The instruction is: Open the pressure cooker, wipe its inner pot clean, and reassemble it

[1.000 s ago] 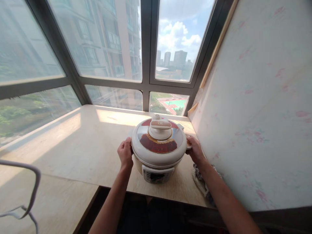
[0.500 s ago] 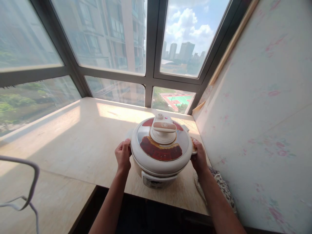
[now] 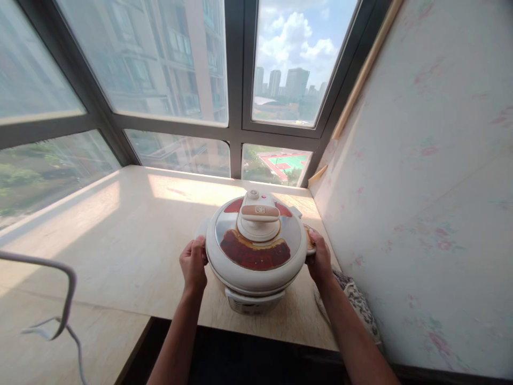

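A round white electric pressure cooker (image 3: 256, 278) with a brown-and-silver lid sits near the front edge of a pale countertop, its control panel facing me. On top of the lid is a handle (image 3: 259, 214) with a small knob behind it. My left hand (image 3: 194, 262) grips the cooker's left side, fingers curled at the rim. On the opposite side, my right hand (image 3: 319, 256) closes around a side handle (image 3: 310, 239). The undersides of both grips are hidden. The lid appears seated on the body.
The pale countertop (image 3: 152, 246) runs to large windows behind. A flowered wall (image 3: 433, 214) stands close on the right. A patterned cloth (image 3: 356, 302) lies by my right forearm. At the lower left, a grey cable or tube (image 3: 70, 291) curves over the counter.
The whole view has shifted, so the cooker, hands and windows appear slightly further left. Both hands keep their hold on the cooker, which shows no clear movement on the counter.
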`<state>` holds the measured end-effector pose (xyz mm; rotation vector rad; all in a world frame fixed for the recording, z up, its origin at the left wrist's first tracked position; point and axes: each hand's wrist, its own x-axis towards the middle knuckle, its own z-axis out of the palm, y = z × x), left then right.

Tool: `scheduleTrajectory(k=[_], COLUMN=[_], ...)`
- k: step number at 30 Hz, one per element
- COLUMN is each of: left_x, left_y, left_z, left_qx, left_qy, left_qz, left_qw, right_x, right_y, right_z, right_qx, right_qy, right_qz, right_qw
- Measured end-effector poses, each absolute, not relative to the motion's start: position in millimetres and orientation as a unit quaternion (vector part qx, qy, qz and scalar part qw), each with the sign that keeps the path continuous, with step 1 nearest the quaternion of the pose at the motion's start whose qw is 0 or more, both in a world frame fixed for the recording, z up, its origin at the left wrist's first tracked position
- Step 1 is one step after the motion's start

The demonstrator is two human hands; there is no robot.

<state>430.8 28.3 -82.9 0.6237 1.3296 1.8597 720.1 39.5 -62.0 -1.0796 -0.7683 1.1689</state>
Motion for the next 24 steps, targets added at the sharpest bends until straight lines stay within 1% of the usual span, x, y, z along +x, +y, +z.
scheduleTrajectory(k=[10,15,19,24], left_x=[424,414,408,409], left_y=[30,38,50,62], left_z=[-82,-71,-58,-53], left_qx=[0.247,0.313,0.301,0.258], left_qy=[0.509,0.525,0.556,0.507], left_qz=[0.704,0.671,0.651,0.648], left_qw=[0.43,0.419,0.42,0.506], right_x=[722,724,725,726], right_y=[43,47,50,51], right_z=[-62,-65,-68,-73], right_qx=[-0.482,-0.474,-0.46,-0.454], right_qy=[-0.367,-0.401,-0.404,-0.403], right_qz=[0.47,0.449,0.456,0.459], right_qw=[0.642,0.642,0.646,0.649])
